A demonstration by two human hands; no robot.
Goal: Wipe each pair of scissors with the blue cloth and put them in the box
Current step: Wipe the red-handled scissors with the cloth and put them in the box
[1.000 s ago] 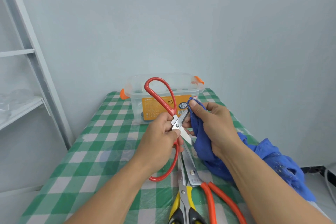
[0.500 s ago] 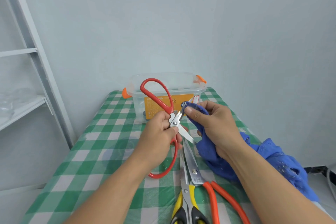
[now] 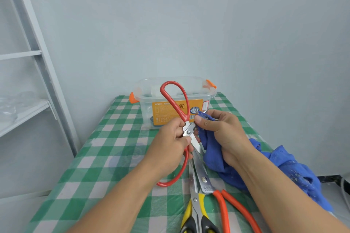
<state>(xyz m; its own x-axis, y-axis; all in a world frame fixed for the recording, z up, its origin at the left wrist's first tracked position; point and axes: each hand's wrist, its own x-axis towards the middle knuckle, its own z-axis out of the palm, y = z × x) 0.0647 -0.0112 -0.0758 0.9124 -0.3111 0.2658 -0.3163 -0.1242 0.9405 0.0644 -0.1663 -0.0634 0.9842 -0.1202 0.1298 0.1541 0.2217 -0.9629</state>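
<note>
Green and white checks cover the table (image 3: pixel 106 157), with a pale wall (image 3: pixel 189 24) behind and a grey shelf (image 3: pixel 24 111) on the left. Since a second ago, the right hand (image 3: pixel 225 132) has slid the blue cloth (image 3: pixel 210 149) down the far blade, closer to the screw. The shiny tip now pokes out past the fingers. The red scissors (image 3: pixel 175 100) are held up over the table with blades apart, in front of the clear box (image 3: pixel 189 85) at the far end. The left hand (image 3: pixel 170 143) curls its fingers and thumb round them at the screw. The right thumb and fingers pinch the cloth round the far blade. The orange scissors (image 3: pixel 203 178) and yellow scissors (image 3: pixel 195 204) lie side by side on the near part of the table.
</note>
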